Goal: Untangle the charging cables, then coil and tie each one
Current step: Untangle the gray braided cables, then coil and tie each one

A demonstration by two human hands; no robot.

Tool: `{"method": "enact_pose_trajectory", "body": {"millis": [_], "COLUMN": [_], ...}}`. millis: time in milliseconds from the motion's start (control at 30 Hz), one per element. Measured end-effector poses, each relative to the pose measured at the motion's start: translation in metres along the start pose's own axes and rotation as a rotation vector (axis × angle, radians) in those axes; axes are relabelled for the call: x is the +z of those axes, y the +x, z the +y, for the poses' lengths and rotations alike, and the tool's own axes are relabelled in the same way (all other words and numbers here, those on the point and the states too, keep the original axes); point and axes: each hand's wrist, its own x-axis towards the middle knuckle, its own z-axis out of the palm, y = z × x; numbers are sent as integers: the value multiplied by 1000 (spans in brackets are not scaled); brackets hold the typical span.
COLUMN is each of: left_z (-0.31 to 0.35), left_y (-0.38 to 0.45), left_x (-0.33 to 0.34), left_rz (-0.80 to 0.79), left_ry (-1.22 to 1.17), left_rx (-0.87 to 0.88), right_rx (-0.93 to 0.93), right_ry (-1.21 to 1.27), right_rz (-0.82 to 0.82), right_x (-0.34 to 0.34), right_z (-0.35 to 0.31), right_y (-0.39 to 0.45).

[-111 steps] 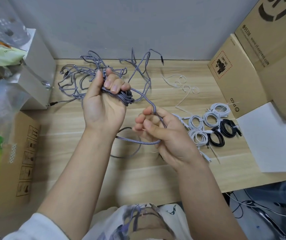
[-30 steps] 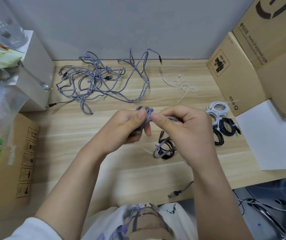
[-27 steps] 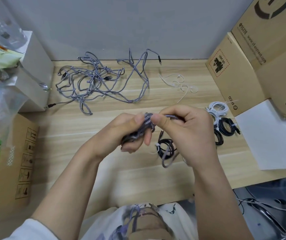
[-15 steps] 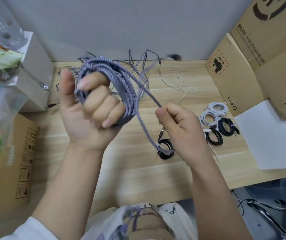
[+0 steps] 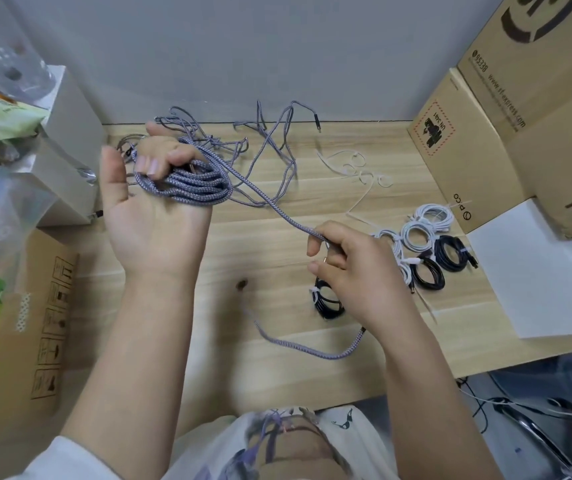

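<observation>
My left hand (image 5: 153, 216) is raised palm-up, its fingers curled round several loops of a grey braided cable (image 5: 191, 183). One strand runs down to the right into my right hand (image 5: 353, 268), which pinches it between thumb and fingers. The cable's loose tail (image 5: 298, 346) curves over the desk below my right wrist. A tangle of more grey cables (image 5: 270, 147) lies at the back of the wooden desk (image 5: 250, 244). A tied black coil (image 5: 326, 303) lies just under my right hand.
Tied white coils (image 5: 426, 226) and black coils (image 5: 450, 252) lie at the right beside loose white ties (image 5: 357, 171). Cardboard boxes (image 5: 506, 126) and a white sheet (image 5: 537, 271) stand on the right. A grey box (image 5: 70, 147), bags and a carton crowd the left.
My left hand has turned palm-up with the loops sliding toward its fingers. My right hand has moved down and right, drawing the strand out longer; the tail now trails on the desk.
</observation>
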Motion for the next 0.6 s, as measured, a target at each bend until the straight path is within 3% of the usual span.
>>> {"method": "enact_pose_trajectory", "body": {"millis": [133, 300, 500, 600], "left_z": [-1, -14, -37, -41], "left_y": [5, 9, 7, -1], "left_x": [-4, -15, -31, -38], "left_rz": [-20, 2, -22, -140], "left_ry": [94, 470, 1186, 1548], "left_rx": [59, 149, 199, 218], "right_rx": [-82, -187, -189, -155], "right_ry": [67, -44, 5, 51], "right_rz": [-123, -168, -158, -151], "right_x": [2, 2, 2, 2], "right_z": [-11, -23, -32, -33], "right_y": [-7, -13, -15, -17]}}
